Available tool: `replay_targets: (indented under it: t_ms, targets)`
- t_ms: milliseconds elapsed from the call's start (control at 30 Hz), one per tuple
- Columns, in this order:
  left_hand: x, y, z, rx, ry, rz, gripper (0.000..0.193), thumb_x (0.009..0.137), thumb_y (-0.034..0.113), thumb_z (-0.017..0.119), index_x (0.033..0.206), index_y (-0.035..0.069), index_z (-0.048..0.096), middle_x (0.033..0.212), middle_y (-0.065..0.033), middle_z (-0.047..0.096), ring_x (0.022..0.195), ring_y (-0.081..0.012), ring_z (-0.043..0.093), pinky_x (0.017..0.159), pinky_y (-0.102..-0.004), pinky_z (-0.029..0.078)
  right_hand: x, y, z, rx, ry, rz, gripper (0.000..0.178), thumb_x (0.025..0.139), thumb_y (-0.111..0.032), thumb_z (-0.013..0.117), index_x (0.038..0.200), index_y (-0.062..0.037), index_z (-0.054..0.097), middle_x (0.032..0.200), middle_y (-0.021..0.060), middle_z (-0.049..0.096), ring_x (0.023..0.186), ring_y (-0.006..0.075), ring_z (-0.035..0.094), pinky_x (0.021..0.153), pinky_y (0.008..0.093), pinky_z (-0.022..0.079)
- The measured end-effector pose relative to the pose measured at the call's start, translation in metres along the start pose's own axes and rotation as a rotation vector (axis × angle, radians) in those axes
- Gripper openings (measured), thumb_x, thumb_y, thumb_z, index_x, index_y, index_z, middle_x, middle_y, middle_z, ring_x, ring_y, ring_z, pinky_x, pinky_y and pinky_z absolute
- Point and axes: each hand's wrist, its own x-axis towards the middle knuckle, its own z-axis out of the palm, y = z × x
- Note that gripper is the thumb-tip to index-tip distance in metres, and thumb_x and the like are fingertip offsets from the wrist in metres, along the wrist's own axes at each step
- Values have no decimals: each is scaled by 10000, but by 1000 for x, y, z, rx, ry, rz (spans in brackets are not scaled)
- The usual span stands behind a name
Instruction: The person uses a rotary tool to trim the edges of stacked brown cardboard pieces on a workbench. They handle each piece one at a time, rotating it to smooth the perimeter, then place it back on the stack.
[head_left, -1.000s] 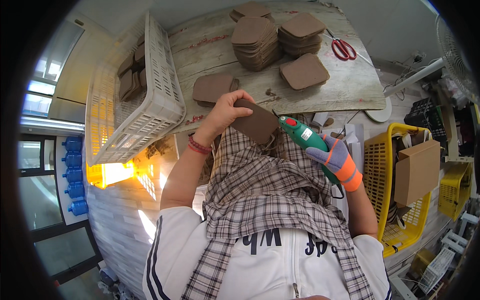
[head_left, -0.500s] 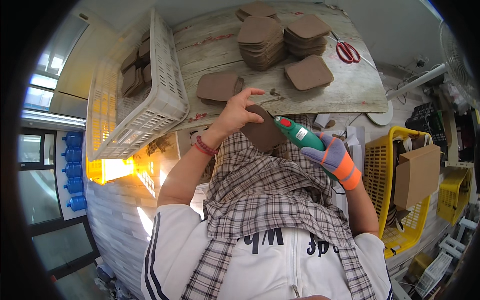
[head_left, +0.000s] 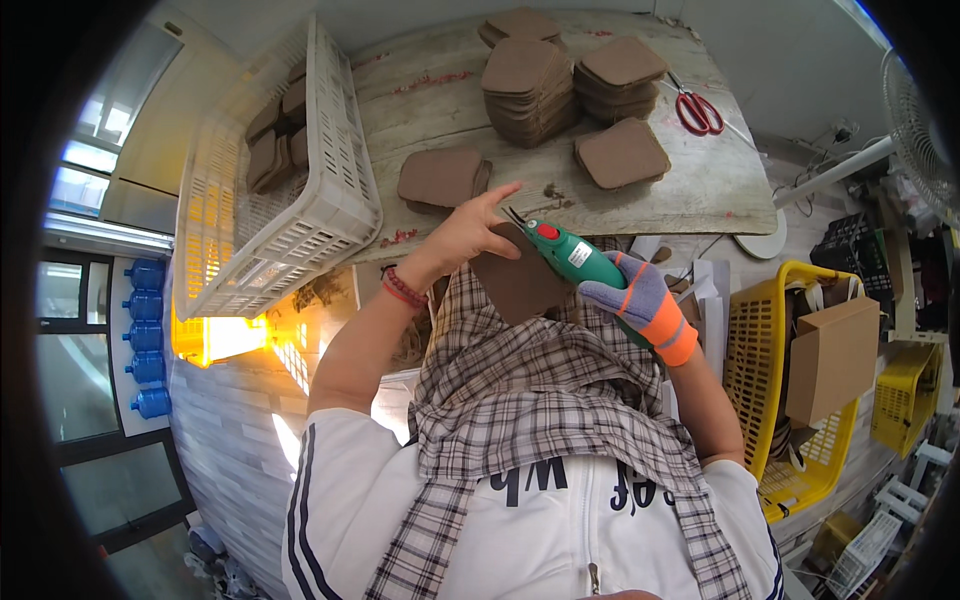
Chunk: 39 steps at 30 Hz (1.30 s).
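Bare and pinched at the near table edge, my left hand [head_left: 468,238] holds a flat brown piece with rounded corners [head_left: 522,285] above my lap. My right hand [head_left: 640,305], in a grey and orange glove, is wrapped round green electric scissors with a red button [head_left: 575,255]. Their blades lie over the upper edge of the brown piece, close to my left fingertips. Whether the blades are closed on it I cannot tell. A low stack of similar brown pieces [head_left: 440,177] rests on the table just beyond my left hand.
Taller stacks of brown pieces [head_left: 525,90] stand farther back on the wooden table [head_left: 420,110], with red-handled scissors [head_left: 698,113] at right. A white crate [head_left: 340,190] holding brown pieces is at left. A yellow basket [head_left: 750,370] with a cardboard box [head_left: 835,355] stands at right.
My right hand and the electric scissors have moved left, bringing the blades nearer my left fingers. The brown piece has turned and sits slightly lower.
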Motion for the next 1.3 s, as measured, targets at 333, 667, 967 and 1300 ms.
replay_targets:
  t_ms: [333,667,967,1300]
  targets:
    - [26,-14,-107,1102,993,324,479,768,17,654,1228,52,525,1222,-138,522,1070,-279,521,924,-374,430,-32,28,-28,71,230,93,387,809,-235,729,1057,21,578,694,15,599,581,56,531,517,211,432]
    - [139,-7,66,1162,661,543,521,705,295,737,1118,14,591,1093,-96,534,1054,-286,461,906,-406,375,-56,51,-39,134,449,89,324,798,-240,737,947,10,595,683,35,630,537,73,577,471,215,443]
    - [147,-5,81,1094,827,648,492,577,230,804,977,63,570,993,-91,504,968,-285,454,868,-391,360,-62,67,-46,209,501,123,328,806,-244,730,962,5,582,662,16,592,512,75,542,444,215,412]
    - [133,-3,80,622,713,551,334,680,72,749,820,85,446,804,-61,492,842,-213,482,778,-353,388,-52,63,-43,201,488,101,322,814,-255,720,969,-10,580,659,18,591,516,76,537,457,212,411]
